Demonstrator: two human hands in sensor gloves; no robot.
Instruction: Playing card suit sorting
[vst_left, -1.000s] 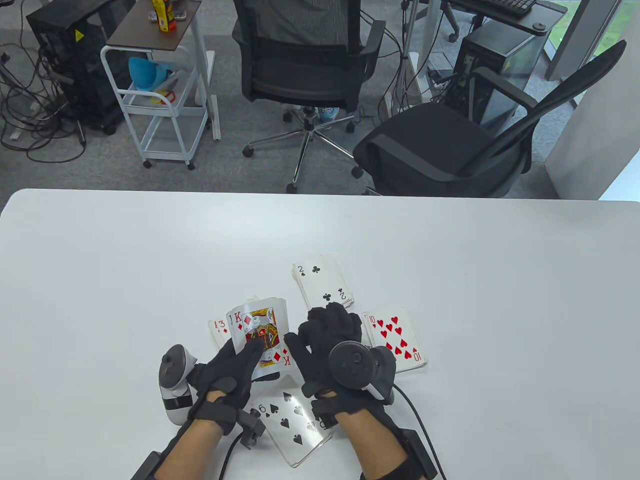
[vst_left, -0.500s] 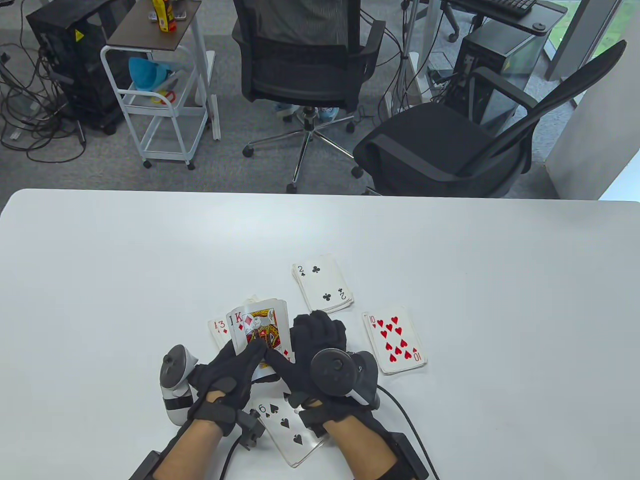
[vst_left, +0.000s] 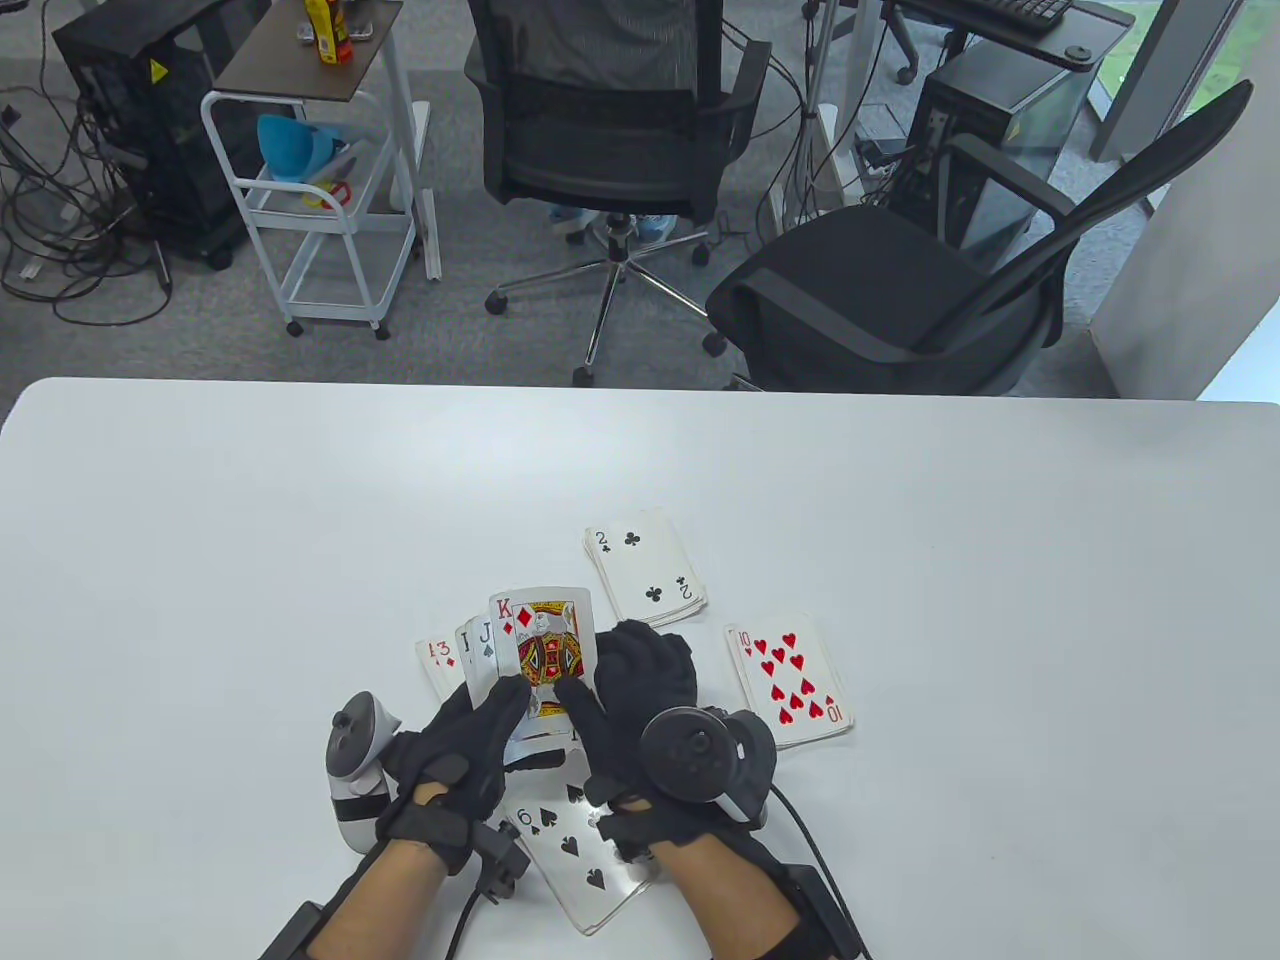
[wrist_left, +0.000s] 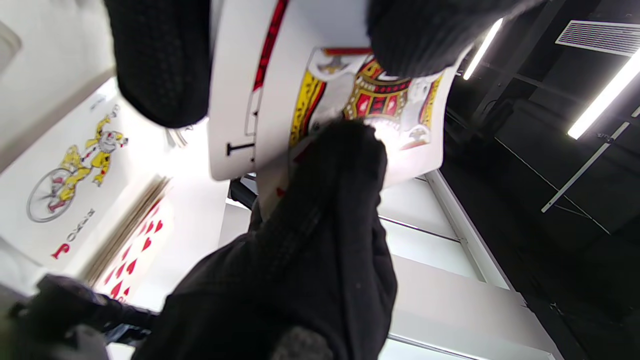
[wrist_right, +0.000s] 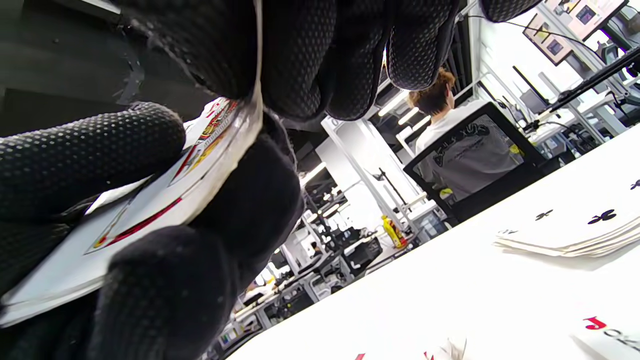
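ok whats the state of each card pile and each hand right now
king of diamonds: raised, pinched by right hand
held stack: gripped in left hand, jack showing
clubs pile: flat on the table, 2 on top
hearts pile: flat, 10 on top
spades pile: flat, 6 on top
diamonds pile: flat, partly hidden

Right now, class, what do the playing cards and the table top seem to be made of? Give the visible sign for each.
Cards: probably plastic or plastic-coated stock, glossy; the king bows smoothly in the fingers and the spade card shows sheen and a see-through edge.
Table: smooth white top, likely laminate with a satin finish; it shows soft, even reflections and no grain.
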